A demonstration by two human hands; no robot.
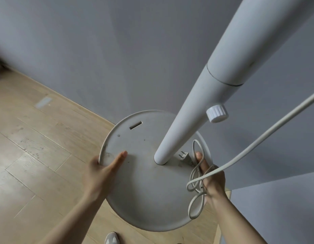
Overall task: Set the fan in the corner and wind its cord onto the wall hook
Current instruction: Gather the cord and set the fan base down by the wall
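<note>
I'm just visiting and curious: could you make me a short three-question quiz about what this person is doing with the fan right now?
1. True or false: the left hand grips the rim of the base.
2. What does the right hand hold besides the base? A) the knob B) loops of cord C) nothing
3. Fill in: the plug lies on the base beside the ____.

Key: 1 true; 2 B; 3 pole.
</note>
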